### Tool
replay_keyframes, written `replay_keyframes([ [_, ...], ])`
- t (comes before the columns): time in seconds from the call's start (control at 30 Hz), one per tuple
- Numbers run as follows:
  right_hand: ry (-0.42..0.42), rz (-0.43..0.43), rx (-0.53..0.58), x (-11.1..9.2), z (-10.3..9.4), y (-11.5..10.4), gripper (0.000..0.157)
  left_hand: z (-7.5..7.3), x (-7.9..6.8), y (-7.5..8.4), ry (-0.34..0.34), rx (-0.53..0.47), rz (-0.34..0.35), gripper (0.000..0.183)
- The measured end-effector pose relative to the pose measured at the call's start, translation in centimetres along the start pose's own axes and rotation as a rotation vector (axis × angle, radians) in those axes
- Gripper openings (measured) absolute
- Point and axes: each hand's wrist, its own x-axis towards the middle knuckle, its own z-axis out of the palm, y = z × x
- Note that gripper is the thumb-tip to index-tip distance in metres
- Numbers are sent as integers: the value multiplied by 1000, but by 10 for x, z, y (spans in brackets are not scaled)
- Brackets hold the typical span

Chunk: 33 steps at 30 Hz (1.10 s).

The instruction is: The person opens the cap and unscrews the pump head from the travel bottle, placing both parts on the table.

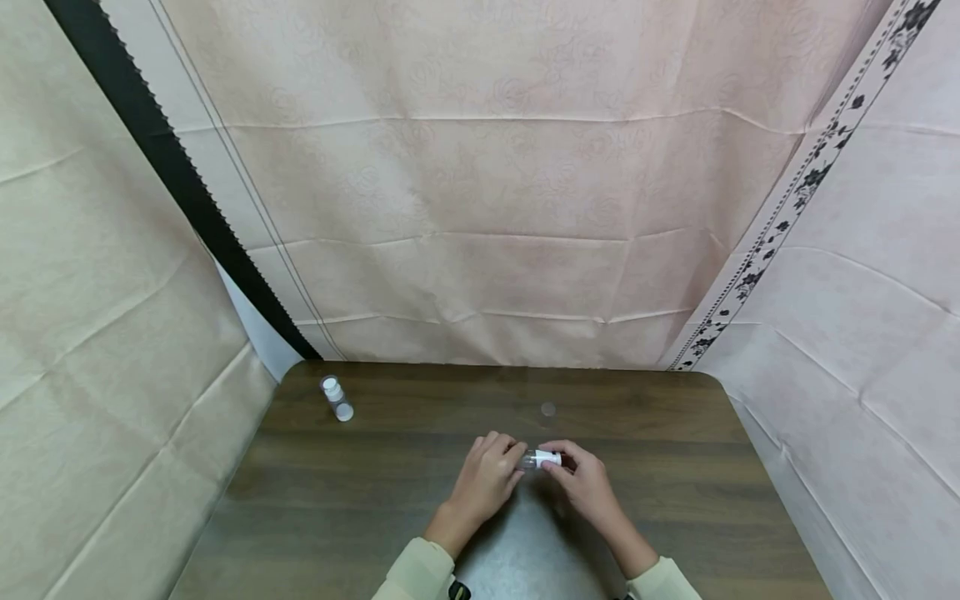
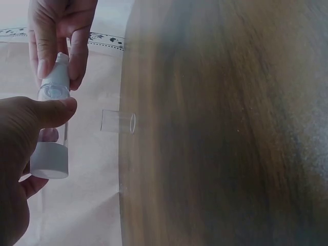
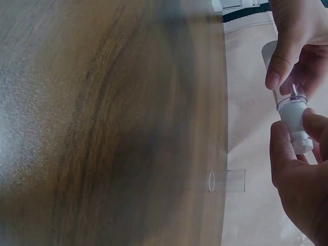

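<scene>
Both hands are on a small clear pump bottle (image 1: 529,460) held sideways over the table. My left hand (image 1: 483,478) grips its transparent body, thumb across the side, with the white base (image 2: 49,161) showing below that thumb in the left wrist view. The fingers and thumb of my right hand (image 1: 587,485) pinch the white pump top (image 3: 293,117). In the right wrist view, a thin tube runs down inside the body from the pump's collar. Beyond the hands, a clear cap (image 2: 119,122) stands upright on the table.
A second small bottle (image 1: 337,398) with white parts is at the table's far left corner. The wooden table (image 1: 660,442) has rounded far corners. Light cloth (image 1: 480,183) hangs behind it and on both sides.
</scene>
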Motion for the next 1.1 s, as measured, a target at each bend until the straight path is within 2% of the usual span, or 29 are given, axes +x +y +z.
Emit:
replay_keyframes([
  [0.13, 17, -28, 25, -2, 0, 0, 20, -1, -1, 0, -19, -18, -15, 32],
  [0.37, 51, -80, 42, -5, 2, 0, 19, -2, -1, 1, 17, -53, -10, 35],
  [0.67, 64, -147, 44, -6, 2, 4, 21, -2, -3, 1, -22, -85, -24, 36],
  [0.8, 75, -219, 22, -7, 1, 5, 21, -2, -2, 1, -21, -104, -21, 36],
  [0.87, 80, -282, -3, -8, 1, 6, 22, -2, -2, 1, -33, -121, -25, 36],
  [1.03, 68, -426, -66, -7, -1, 8, 25, -1, -4, 1, -102, -182, -70, 37],
  [1.1, 50, -442, -85, -7, -2, 8, 26, -1, -5, 1, -128, -206, -85, 37],
])
